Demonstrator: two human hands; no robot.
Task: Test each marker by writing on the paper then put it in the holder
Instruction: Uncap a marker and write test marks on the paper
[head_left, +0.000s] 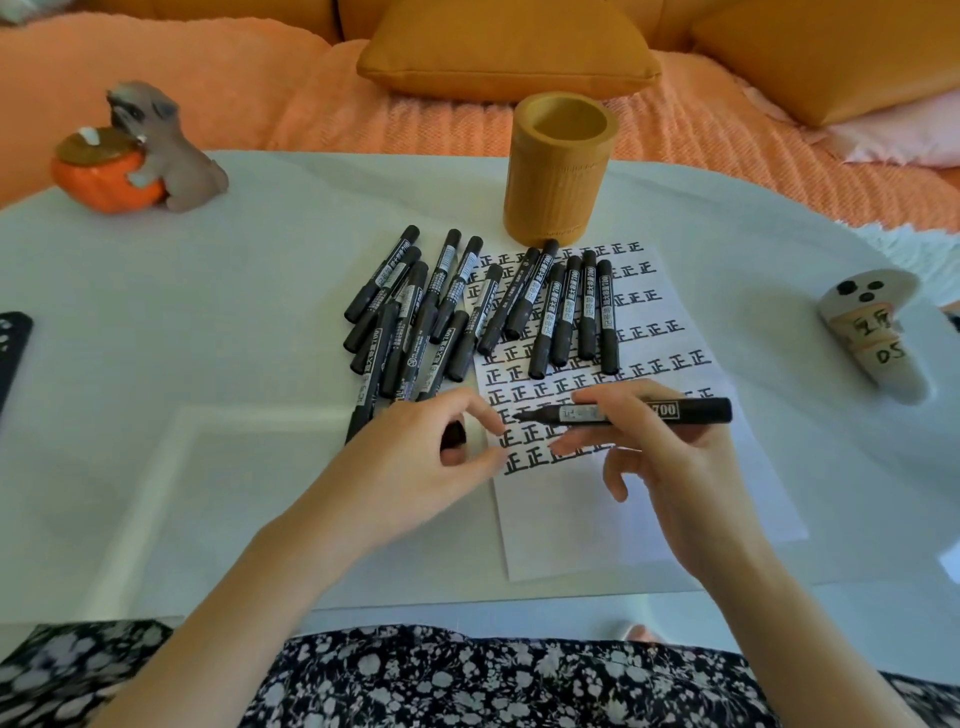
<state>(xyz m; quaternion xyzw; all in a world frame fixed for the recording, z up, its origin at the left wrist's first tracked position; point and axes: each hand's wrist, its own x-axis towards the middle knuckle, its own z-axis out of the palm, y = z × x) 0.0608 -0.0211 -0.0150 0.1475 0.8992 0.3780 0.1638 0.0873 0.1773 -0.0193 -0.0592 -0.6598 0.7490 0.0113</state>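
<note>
- the right hand (670, 457) pinches an uncapped black marker (691, 411) between thumb and fingers, lying level with its tip pointing left.
- the tip is over the written rows on the paper (597, 519); whether it touches cannot be told.
- the left hand (415, 467), at the paper's left edge, curls its fingers round a black cap (453, 435).
- a pile of capped markers (467, 312) lies across the paper's far left corner and the table (208, 312).
- the tan holder (558, 176) stands upright at the paper's far edge, just beyond the pile.
- a dog figurine (140, 150) sits far left.
</note>
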